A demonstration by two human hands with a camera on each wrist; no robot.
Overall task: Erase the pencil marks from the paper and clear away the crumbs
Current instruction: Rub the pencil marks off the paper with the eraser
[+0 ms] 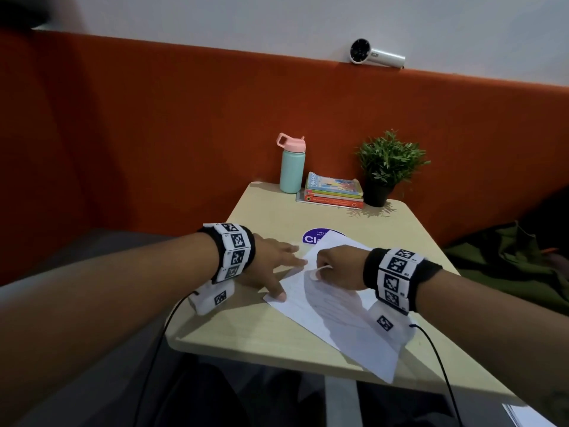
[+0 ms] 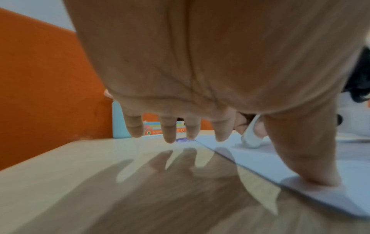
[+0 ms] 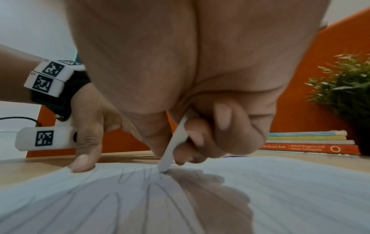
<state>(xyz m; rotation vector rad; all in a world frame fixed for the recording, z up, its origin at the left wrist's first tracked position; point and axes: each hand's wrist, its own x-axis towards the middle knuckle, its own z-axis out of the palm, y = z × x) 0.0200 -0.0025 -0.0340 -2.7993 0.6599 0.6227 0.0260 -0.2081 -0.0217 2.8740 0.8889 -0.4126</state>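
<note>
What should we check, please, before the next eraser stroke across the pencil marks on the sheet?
1. Paper pinned: ok; the left hand presses its thumb and a fingertip on the sheet's left edge.
2. Eraser gripped: ok; the right hand pinches it.
3. Eraser tip on the paper: ok; it touches the sheet at the pencil marks.
4. Marks left to erase: not ok; long lines remain in front of the tip.
5. Crumbs to clear: cannot tell; none can be made out in these views.
6. Sheet supported: not ok; its near corner overhangs the table edge.
</note>
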